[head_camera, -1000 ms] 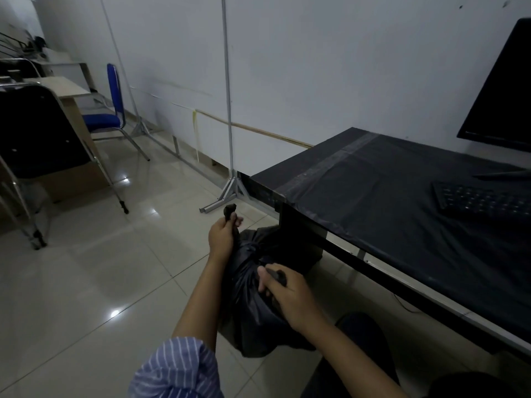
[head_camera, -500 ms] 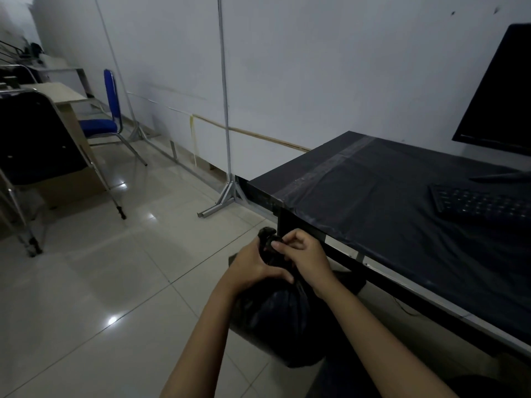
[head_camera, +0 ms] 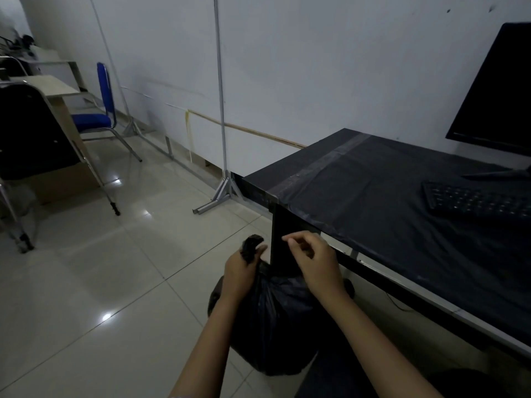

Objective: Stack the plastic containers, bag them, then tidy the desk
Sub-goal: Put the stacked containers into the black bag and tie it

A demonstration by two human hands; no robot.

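A full black plastic bag (head_camera: 275, 320) stands on the tiled floor by the desk's left corner; its contents are hidden. My left hand (head_camera: 240, 268) grips the bag's twisted neck, whose dark tip (head_camera: 252, 244) pokes out above my fist. My right hand (head_camera: 316, 262) hovers just right of the neck with curled fingers, thumb and forefinger close together. It lies against the dark desk leg (head_camera: 283, 222), so I cannot tell whether it pinches any plastic.
The black-covered desk (head_camera: 402, 225) carries a keyboard (head_camera: 477, 201) and a monitor (head_camera: 497, 93) at the right. A metal pole stand (head_camera: 221, 193) rises by the wall. A blue chair (head_camera: 92, 120) and a black chair (head_camera: 31, 133) stand at the left.
My right hand has come off the bag's neck and moved slightly right. The left hand keeps its grip on the neck, whose tip now shows.
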